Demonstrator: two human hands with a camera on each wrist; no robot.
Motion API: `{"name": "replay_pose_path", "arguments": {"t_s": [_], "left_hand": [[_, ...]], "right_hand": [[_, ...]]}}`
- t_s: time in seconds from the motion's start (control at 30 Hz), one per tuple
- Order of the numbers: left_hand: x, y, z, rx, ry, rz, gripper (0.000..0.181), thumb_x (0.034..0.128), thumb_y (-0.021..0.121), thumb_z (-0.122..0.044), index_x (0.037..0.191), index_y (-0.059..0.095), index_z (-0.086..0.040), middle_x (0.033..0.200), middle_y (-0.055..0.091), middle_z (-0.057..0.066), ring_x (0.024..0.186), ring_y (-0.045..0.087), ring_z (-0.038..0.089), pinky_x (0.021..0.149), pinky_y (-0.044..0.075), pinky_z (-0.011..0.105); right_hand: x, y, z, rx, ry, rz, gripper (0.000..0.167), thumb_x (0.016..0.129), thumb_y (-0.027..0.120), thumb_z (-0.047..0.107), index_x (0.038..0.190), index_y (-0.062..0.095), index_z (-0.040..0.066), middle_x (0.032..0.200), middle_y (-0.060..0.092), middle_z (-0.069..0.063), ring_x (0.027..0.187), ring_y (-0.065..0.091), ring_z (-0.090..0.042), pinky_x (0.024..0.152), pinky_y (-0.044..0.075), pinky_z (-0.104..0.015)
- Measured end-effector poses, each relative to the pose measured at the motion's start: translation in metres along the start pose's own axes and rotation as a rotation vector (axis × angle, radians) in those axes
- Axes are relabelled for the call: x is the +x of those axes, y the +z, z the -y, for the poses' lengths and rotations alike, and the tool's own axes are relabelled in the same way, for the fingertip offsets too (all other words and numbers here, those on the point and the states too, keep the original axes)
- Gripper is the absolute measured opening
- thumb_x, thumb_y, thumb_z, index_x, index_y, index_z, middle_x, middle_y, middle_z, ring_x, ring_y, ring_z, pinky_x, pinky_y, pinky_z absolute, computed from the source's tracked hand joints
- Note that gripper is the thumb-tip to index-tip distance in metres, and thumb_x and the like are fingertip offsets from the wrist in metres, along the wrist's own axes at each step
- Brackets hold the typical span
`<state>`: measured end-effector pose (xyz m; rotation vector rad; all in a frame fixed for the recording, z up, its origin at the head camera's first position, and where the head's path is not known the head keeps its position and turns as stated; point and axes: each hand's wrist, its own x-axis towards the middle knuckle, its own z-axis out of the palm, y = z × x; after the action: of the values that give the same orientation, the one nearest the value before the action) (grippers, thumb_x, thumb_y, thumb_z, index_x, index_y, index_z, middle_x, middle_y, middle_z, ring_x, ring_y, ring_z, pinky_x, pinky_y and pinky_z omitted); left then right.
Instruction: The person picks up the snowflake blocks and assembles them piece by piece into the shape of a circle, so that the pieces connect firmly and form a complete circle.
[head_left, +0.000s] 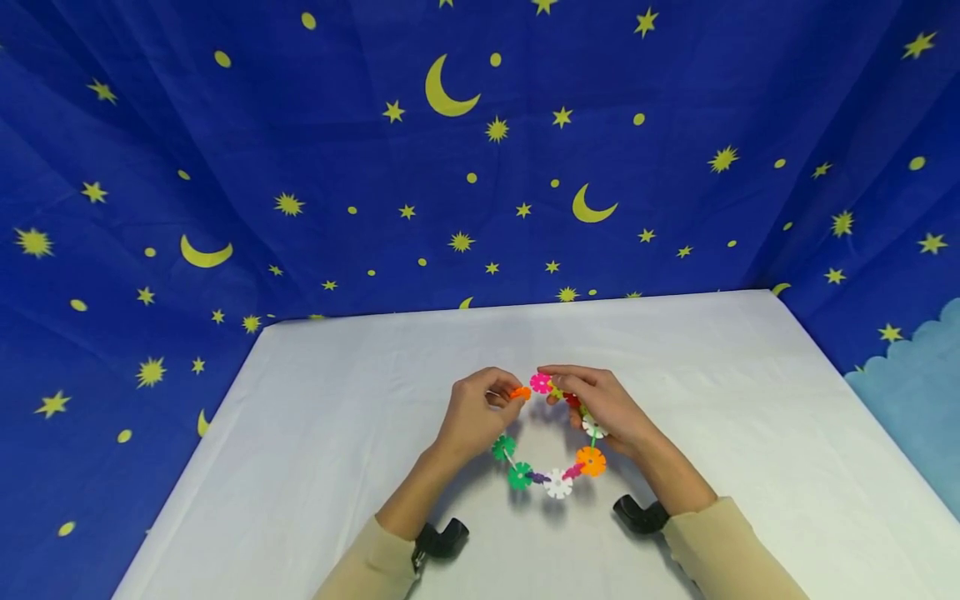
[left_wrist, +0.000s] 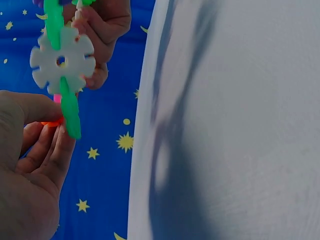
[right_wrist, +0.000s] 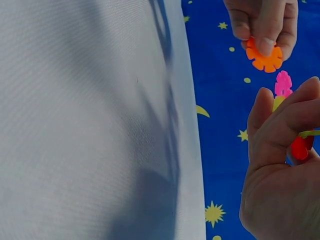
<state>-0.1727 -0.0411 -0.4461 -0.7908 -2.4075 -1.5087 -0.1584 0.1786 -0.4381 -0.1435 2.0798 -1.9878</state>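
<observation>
My left hand pinches an orange notched disc between thumb and fingers. My right hand grips a chain of interlocking flower-shaped plastic discs near one end, around its yellow and red pieces. A pink disc sticks out beyond the right fingertips, a small gap from the orange one. From there the chain loops down through white, an orange disc, a white disc, purple and green discs, rising beneath my left hand. Whether the orange disc in my left hand joins the chain is hidden.
A white-covered table lies under the hands, and the loop's shadow falls on it. Blue cloth with yellow moons and stars stands behind and at the sides. Black curved wrist mounts show beside both forearms.
</observation>
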Motion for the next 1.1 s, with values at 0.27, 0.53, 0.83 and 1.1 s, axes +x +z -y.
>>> {"name": "replay_pose_path", "arguments": {"t_s": [0.27, 0.53, 0.83, 1.1], "left_hand": [[0.0003, 0.0023, -0.0039, 0.018, 0.044, -0.006, 0.016, 0.0788, 0.077, -0.003, 0.089, 0.066, -0.009, 0.083, 0.064, -0.004, 0.071, 0.06, 0.006, 0.064, 0.054, 0.022], [-0.0001, 0.003, -0.0056, 0.008, 0.047, -0.023, 0.017, 0.0776, 0.077, -0.001, 0.089, 0.067, -0.008, 0.084, 0.064, -0.002, 0.073, 0.062, 0.006, 0.064, 0.054, 0.021], [-0.0009, 0.0035, -0.0058, 0.019, 0.054, -0.013, 0.016, 0.0791, 0.076, -0.001, 0.09, 0.067, -0.008, 0.085, 0.065, 0.0, 0.075, 0.063, 0.008, 0.066, 0.054, 0.021], [-0.0012, 0.0038, -0.0065, 0.027, 0.046, -0.022, 0.016, 0.0784, 0.076, 0.0, 0.09, 0.067, -0.007, 0.084, 0.065, 0.0, 0.074, 0.063, 0.007, 0.065, 0.054, 0.02]], "right_hand": [[-0.0005, 0.0013, 0.0003, 0.024, -0.001, -0.008, 0.036, 0.098, 0.055, 0.03, 0.129, 0.062, 0.014, 0.105, 0.059, -0.034, 0.048, 0.046, -0.015, 0.044, 0.041, -0.023], [-0.0014, 0.0019, 0.0007, 0.006, 0.002, -0.008, 0.033, 0.098, 0.056, 0.03, 0.127, 0.063, 0.016, 0.104, 0.059, -0.033, 0.047, 0.046, -0.016, 0.044, 0.042, -0.023], [-0.0007, 0.002, 0.0007, -0.007, -0.019, -0.006, 0.038, 0.098, 0.056, 0.03, 0.13, 0.061, 0.01, 0.103, 0.058, -0.034, 0.047, 0.046, -0.017, 0.044, 0.042, -0.024], [-0.0002, 0.0019, 0.0, -0.023, -0.017, 0.001, 0.038, 0.098, 0.056, 0.031, 0.129, 0.061, 0.01, 0.102, 0.058, -0.033, 0.047, 0.046, -0.017, 0.044, 0.041, -0.023]]}}
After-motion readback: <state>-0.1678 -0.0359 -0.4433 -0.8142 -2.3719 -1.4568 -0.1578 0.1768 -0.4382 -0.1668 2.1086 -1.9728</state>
